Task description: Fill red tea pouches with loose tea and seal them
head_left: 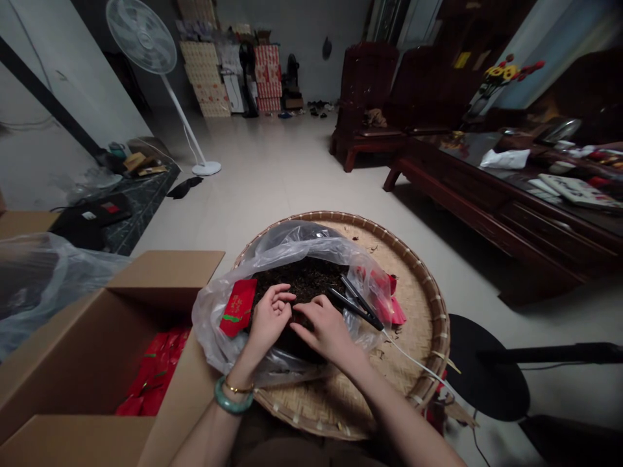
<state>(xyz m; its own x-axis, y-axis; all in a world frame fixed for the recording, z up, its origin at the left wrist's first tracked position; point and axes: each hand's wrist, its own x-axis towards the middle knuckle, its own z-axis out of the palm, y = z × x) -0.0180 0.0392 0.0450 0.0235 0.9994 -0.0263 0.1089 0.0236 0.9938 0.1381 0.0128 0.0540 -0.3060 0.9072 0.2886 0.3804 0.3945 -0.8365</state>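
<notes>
A clear plastic bag (214, 350) of dark, dried tea-like leaves (311, 275) lies open on a round woven bamboo tray (413, 285). My left hand (270, 314) is over the leaves with its fingers curled in; whatever they hold is hidden. Close beside it, my right hand (325, 326) has its thumb and forefinger apart, and nothing shows between them. A red packet (238, 306) with gold writing rests at the bag's left side. To the right of my hands lies a black hair straightener (360, 305), its jaws spread, with a white cord.
An open cardboard box (165, 269) at left holds several red packets (158, 370). Red wrappers (396, 305) lie on the tray's right side. A black round base (487, 366) stands at right, near a dark wooden table (487, 214). A white fan (207, 168) stands farther back.
</notes>
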